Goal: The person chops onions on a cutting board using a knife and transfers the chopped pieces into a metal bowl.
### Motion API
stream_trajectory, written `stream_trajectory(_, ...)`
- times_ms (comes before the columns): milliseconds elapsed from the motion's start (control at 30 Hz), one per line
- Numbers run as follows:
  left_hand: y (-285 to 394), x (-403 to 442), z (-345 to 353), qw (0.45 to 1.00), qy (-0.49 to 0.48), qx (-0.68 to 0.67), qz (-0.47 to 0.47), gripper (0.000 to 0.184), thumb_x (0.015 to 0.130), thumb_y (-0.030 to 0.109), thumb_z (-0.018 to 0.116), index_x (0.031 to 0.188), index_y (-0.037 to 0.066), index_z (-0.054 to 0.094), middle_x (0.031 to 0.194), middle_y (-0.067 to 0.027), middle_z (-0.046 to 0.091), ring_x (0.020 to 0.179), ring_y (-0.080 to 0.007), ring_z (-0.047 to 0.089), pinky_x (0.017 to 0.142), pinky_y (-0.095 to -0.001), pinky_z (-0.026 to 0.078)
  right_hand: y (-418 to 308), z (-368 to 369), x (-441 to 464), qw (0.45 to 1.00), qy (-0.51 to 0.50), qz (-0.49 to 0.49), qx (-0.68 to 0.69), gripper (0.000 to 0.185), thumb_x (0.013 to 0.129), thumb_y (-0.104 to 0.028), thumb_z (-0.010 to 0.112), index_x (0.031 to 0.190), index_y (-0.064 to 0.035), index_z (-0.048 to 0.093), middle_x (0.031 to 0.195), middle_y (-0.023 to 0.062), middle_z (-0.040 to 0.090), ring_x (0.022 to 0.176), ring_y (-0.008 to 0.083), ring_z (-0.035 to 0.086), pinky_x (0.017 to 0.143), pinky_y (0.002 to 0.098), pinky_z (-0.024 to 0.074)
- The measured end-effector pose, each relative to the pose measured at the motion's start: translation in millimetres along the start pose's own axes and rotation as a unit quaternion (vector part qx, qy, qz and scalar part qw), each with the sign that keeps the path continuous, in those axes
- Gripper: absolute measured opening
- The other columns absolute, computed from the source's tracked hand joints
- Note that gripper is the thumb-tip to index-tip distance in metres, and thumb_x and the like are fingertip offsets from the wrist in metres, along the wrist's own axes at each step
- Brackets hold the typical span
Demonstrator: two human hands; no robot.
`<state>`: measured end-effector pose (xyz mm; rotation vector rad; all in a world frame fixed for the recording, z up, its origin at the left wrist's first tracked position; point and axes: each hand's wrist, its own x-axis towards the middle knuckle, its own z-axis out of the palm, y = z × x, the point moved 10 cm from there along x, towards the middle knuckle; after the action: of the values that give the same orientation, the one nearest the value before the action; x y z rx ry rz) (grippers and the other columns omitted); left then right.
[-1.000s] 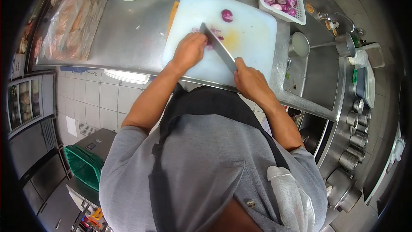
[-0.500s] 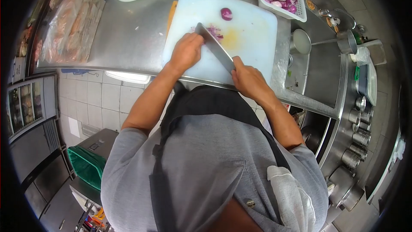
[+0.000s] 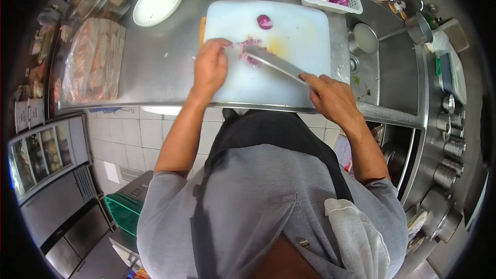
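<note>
In the head view, the right hand [image 3: 335, 98] grips the knife [image 3: 278, 64] over chopped onion [image 3: 250, 42] on the board [image 3: 307, 33]. The left hand [image 3: 211, 67] is beside, half curled; whether closed, I cannot tell. For safe chopping, its fingertips should be tucked.

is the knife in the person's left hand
No, the right hand grips the knife, its blade at the chopped red onion on the white cutting board.
</note>
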<state>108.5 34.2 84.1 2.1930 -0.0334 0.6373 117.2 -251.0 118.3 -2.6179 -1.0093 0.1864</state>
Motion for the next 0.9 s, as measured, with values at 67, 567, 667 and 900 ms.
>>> stream_trajectory(67, -7.0, 27.4, -6.4, 0.998, -0.052, 0.001, -0.045, 0.027, 0.092, 0.001, 0.060, 0.116, 0.003, 0.073, 0.112, -0.0186, 0.073, 0.106, -0.0381, 0.069, 0.094, -0.0441, 0.054, -8.6, 9.9, -4.3, 0.999, -0.030, -0.003, 0.018, 0.035, 0.094, -0.012, 0.063, 0.129, -0.0182, 0.063, 0.088, 0.0173, 0.070, 0.079, 0.0413, 0.070, 0.070, 0.0525, 0.0557)
stream_trajectory(567, -18.6, 110.1, 207.4, 0.789, -0.508, 0.328, 0.109, 0.044, 0.086, 0.013, 0.068, 0.130, 0.014, 0.067, 0.128, -0.0188, 0.063, 0.116, -0.0396, 0.065, 0.102, -0.0449, 0.052, -29.3, 101.9, 62.8, 0.956, -0.109, 0.087, 0.256, 0.032, 0.101, -0.017, 0.053, 0.127, 0.0007, 0.052, 0.099, 0.0330, 0.072, 0.095, 0.0516, 0.070, 0.087, 0.0599, 0.0523)
stream_trajectory(667, -18.5, 120.1, 192.1, 0.831, -0.479, 0.268, 0.087, 0.039, 0.090, 0.018, 0.068, 0.128, 0.013, 0.068, 0.130, -0.0204, 0.061, 0.117, -0.0408, 0.064, 0.101, -0.0470, 0.052, 2.8, 96.2, 57.0, 0.956, -0.091, 0.118, 0.253, 0.034, 0.102, -0.019, 0.054, 0.129, 0.0011, 0.050, 0.099, 0.0333, 0.072, 0.094, 0.0522, 0.070, 0.087, 0.0604, 0.0521)
stream_trajectory(900, -24.7, 113.3, 210.3, 0.797, -0.492, 0.336, 0.099, 0.043, 0.085, 0.025, 0.074, 0.124, 0.009, 0.068, 0.122, -0.0208, 0.067, 0.112, -0.0406, 0.067, 0.096, -0.0483, 0.055, -46.3, 69.1, 37.0, 0.991, -0.072, 0.017, 0.109, 0.029, 0.097, -0.006, 0.049, 0.125, 0.0008, 0.053, 0.094, 0.0305, 0.073, 0.089, 0.0496, 0.072, 0.082, 0.0594, 0.0546)
